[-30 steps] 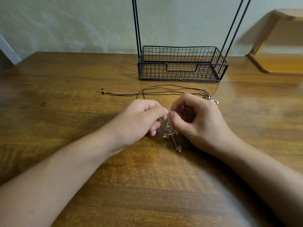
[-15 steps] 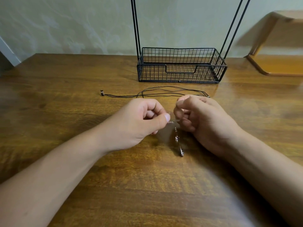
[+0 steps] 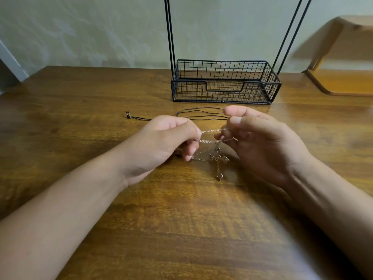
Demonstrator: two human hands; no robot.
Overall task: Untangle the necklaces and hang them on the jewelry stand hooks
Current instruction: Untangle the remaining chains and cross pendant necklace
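left hand: fingers curled, pinching the thin chain at its left end
right hand: curled too, pinching the same chain, looks like two strands
cross pendant: one, dangling between the hands, tip on the tabletop
black cord necklace: one, lying behind the hands
wire stand: one, at the back, hooks out of frame

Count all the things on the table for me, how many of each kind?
Necklaces: 2, a thin metal chain necklace with a cross pendant and a black cord necklace
Black wire basket jewelry stand: 1
Hands: 2
Total: 5
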